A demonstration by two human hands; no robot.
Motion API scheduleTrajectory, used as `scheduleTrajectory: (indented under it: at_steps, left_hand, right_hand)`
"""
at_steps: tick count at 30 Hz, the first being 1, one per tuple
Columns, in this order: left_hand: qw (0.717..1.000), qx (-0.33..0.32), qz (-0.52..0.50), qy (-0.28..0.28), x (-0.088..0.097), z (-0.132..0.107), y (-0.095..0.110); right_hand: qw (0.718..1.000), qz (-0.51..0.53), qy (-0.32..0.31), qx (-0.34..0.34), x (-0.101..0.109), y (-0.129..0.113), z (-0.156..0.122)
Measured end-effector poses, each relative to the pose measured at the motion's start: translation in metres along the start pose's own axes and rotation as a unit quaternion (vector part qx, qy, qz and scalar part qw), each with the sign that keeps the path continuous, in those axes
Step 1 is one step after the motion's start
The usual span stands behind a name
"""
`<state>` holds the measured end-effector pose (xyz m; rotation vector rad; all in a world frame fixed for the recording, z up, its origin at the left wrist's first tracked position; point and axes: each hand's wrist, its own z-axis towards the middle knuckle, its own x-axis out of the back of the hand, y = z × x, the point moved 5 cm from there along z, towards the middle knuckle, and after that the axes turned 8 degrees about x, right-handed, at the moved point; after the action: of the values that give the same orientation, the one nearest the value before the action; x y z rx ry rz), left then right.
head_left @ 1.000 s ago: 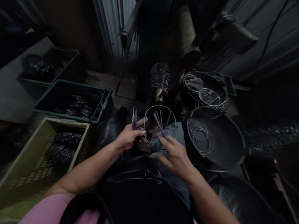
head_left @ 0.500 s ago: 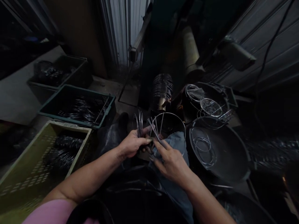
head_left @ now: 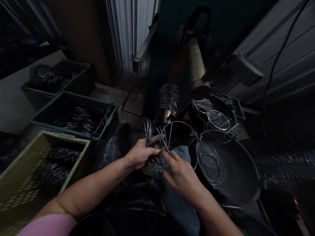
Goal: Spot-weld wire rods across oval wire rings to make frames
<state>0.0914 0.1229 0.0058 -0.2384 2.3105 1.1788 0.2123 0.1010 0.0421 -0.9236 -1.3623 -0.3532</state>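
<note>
Left hand (head_left: 142, 153) closed tight around an upright bundle of wire rings (head_left: 148, 133), the loops standing out above the fist. Right hand (head_left: 180, 174) narrow, its fingertips (head_left: 165, 154) pinched on a spray of thin wire ends (head_left: 162, 136), just beside the left hand. Behind both, a large wire hoop (head_left: 183, 124) on a tilt, above a piece of blue denim (head_left: 176, 160) lying across the lap. Off to the left, three plastic crates: nearest, an olive perforated crate (head_left: 66, 137) packed with dark wire coils (head_left: 59, 155); next, a dark green crate (head_left: 73, 128) holding looser coils of wire (head_left: 81, 119); farthest, a dark crate (head_left: 73, 62) with a shadowy heap of wire (head_left: 46, 78), too dim to make out in detail. Off to the right, a wide black basin (head_left: 253, 177), with a few loose wire rings (head_left: 209, 164) lying in its bowl. Just beyond it, a second black basin (head_left: 221, 100), holding a small wire ring (head_left: 217, 119) and a fan of thin wires (head_left: 202, 105), with more loops hanging over its rim. Straight ahead, a thick stack of wire rings (head_left: 167, 101) on a brass-coloured spindle (head_left: 167, 115).
</note>
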Motion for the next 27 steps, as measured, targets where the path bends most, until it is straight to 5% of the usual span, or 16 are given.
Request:
scheduleTrajectory:
  at_steps: [19, 27]
  left_hand:
    - [0.998, -0.030, -0.029, -0.037, -0.009, 0.015, 0.022]
    - [0.999, -0.032, 0.011, -0.033, -0.006, 0.015, 0.021]
  right_hand:
    - [0.999, 0.039, 0.011, 0.007, 0.033, 0.011, 0.013]
    - [0.996, -0.003, 0.081, 0.042, 0.035, 0.004, 0.003]
